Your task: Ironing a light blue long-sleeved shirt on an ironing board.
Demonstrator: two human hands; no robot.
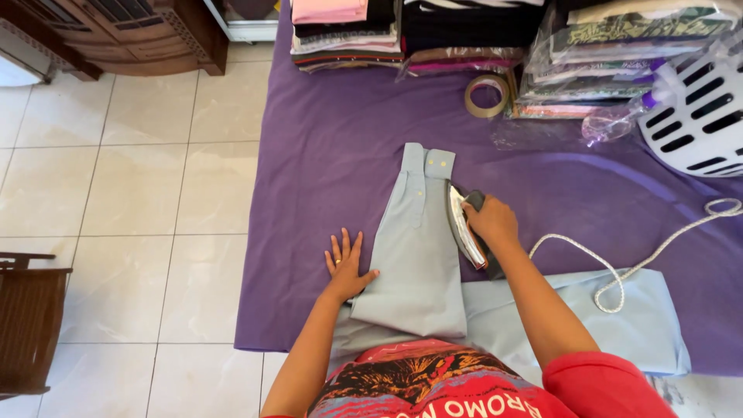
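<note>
1. The pale grey-blue cotton shirt sleeve (pixel 414 248) lay with its long axis running away from the person, its buttoned cuff pointing toward the stacks of folded clothes (pixel 402 35).
2. It rested on the purple cloth spread over the floor (pixel 325 155), between the two hands.
3. The left hand (pixel 346 265) lay open and flat, fingers spread, on the purple cloth, its thumb touching the sleeve's left edge.
4. The right hand (pixel 491 224) was closed around the handle of a metal-soled electric iron (pixel 464 226), tipped on its side at the sleeve's right edge.
5. A white braided cord (pixel 619 271) trailed right across the cloth.
6. The sleeve looked smooth, folded lengthwise.
</note>
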